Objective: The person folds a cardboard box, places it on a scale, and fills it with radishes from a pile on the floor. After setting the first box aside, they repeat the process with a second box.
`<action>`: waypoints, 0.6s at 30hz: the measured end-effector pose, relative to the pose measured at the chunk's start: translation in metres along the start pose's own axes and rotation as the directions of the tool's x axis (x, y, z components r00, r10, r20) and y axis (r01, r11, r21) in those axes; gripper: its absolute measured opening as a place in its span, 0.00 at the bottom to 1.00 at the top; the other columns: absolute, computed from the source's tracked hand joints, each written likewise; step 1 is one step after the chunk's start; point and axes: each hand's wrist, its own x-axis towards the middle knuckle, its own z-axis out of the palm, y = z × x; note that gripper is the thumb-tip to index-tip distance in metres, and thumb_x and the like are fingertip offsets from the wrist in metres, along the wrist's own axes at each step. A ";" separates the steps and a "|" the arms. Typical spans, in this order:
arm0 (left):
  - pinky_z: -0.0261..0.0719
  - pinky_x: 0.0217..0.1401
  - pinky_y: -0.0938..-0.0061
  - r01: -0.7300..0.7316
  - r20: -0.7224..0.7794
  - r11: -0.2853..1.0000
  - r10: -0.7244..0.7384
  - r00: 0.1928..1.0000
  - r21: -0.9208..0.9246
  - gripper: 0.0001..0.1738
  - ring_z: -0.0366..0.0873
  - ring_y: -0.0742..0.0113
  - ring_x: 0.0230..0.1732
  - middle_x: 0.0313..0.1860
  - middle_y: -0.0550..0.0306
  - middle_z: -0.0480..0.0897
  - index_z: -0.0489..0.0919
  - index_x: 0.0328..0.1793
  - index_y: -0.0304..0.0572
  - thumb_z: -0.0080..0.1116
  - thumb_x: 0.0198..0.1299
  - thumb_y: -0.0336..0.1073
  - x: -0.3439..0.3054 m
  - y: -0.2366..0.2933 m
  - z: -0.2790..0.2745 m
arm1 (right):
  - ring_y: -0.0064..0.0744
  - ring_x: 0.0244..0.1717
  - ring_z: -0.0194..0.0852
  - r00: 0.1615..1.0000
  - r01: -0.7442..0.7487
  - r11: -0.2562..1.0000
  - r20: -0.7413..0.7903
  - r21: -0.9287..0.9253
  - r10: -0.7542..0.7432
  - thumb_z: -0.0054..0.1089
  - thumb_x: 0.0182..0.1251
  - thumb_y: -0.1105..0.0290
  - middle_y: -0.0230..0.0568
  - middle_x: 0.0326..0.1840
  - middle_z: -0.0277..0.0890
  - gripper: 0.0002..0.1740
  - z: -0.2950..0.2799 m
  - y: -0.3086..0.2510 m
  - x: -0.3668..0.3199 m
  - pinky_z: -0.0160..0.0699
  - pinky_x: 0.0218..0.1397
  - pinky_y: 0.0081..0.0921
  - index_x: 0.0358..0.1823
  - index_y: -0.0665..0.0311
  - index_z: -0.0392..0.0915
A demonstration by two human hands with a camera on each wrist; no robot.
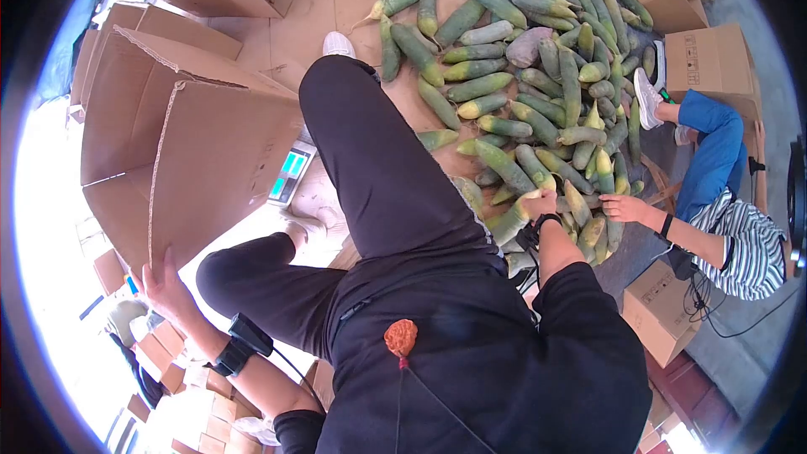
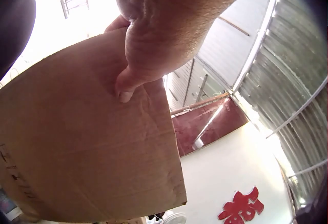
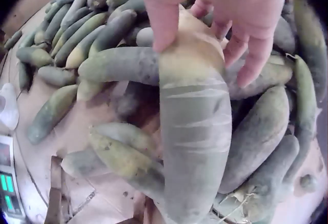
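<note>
My left hand (image 1: pixel 168 290) grips the edge of a large open cardboard box (image 1: pixel 223 172). In the left wrist view the thumb (image 2: pixel 125 88) lies flat on the cardboard, and the other fingers go behind it, mostly hidden. At the near side of a big heap of green radishes, my right hand (image 1: pixel 540 203) holds one thick green radish (image 3: pixel 195 131) by its pale, yellowish end. Its thumb is on one side and its fingers curl round the other, as the right wrist view shows. Pale scratch marks cross that radish's skin. More radishes (image 3: pixel 125 65) lie around and beneath it.
A scale with a lit green display (image 1: pixel 290 172) stands beside the box. To the right, another person in a striped shirt (image 1: pixel 740 244) reaches a hand (image 1: pixel 626 208) to the heap. Other cardboard boxes (image 1: pixel 710 63) surround the pile. Cables (image 1: pixel 699 298) hang near a lower box.
</note>
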 end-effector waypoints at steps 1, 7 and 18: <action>0.64 0.61 0.55 0.002 0.002 1.000 -0.002 1.000 0.000 0.18 0.67 0.44 0.60 0.52 0.38 0.77 0.84 0.41 0.39 0.65 0.50 0.45 0.000 0.000 0.001 | 0.39 0.45 0.73 0.999 0.033 0.999 0.039 0.038 -0.035 0.75 0.38 0.67 0.46 0.49 0.71 0.39 -0.002 -0.015 -0.018 0.74 0.43 0.37 0.54 0.63 0.63; 0.69 0.56 0.59 -0.002 -0.035 0.995 0.005 0.999 0.104 0.17 0.70 0.50 0.59 0.55 0.41 0.76 0.83 0.42 0.40 0.65 0.50 0.43 -0.002 0.001 0.001 | 0.47 0.59 0.69 0.986 0.134 0.977 0.119 -0.163 -0.116 0.73 0.41 0.59 0.59 0.57 0.69 0.43 0.020 -0.043 -0.048 0.69 0.59 0.34 0.58 0.71 0.63; 0.67 0.59 0.59 0.066 -0.013 0.998 -0.065 0.998 0.023 0.16 0.65 0.48 0.64 0.57 0.41 0.74 0.82 0.39 0.38 0.66 0.50 0.42 -0.003 0.002 -0.001 | 0.31 0.42 0.75 0.910 0.314 0.847 0.119 0.428 -0.397 0.65 0.57 0.60 0.36 0.40 0.73 0.21 -0.047 -0.161 -0.112 0.79 0.28 0.37 0.47 0.56 0.66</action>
